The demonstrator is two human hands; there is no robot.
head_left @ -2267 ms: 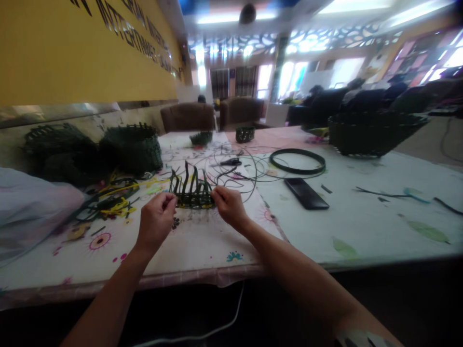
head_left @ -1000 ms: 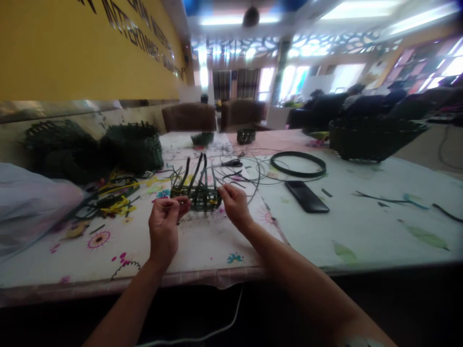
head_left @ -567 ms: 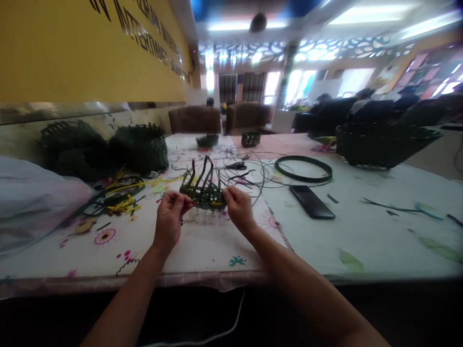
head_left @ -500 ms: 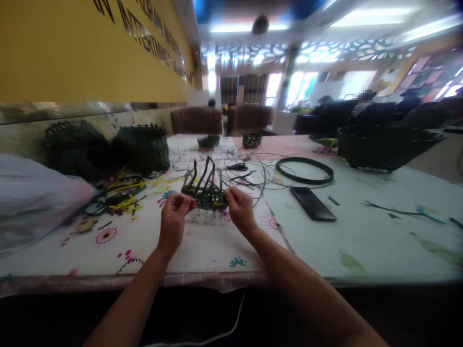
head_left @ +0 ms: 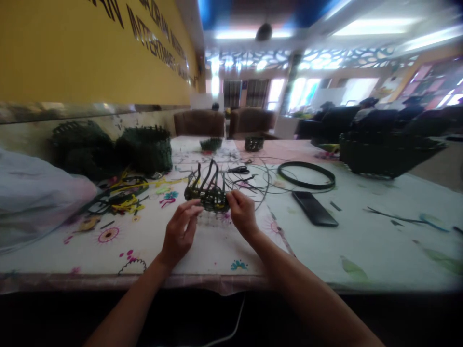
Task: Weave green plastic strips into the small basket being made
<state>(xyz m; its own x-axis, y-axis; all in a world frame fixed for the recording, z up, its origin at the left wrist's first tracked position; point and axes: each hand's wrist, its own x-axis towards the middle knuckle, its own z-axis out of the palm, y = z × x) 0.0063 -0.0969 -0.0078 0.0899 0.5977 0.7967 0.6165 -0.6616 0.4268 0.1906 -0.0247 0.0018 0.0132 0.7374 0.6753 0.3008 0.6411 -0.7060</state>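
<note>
A small flat weave of dark green plastic strips [head_left: 207, 193] stands at the middle of the table, with several long strip ends curving upward from it. My right hand [head_left: 242, 214] pinches its right end between fingers and thumb. My left hand [head_left: 180, 233] hovers just left of and below the weave, fingers spread and apart from it. Its fingertips are close to the weave's near edge, with a small gap. The hands hide the lower right part of the weave.
Finished dark green woven baskets [head_left: 144, 152] stand at the left and another [head_left: 387, 154] at the right. Loose strips, scissors [head_left: 238, 169], a coil of dark strip [head_left: 306, 175] and a black phone [head_left: 314, 208] lie on the printed tablecloth [head_left: 213, 255]. A plastic bag [head_left: 32, 197] lies at the left.
My left hand has let go of the weave and moved down and left, its fingers opening. My right hand keeps its hold, and the view has drifted slightly.
</note>
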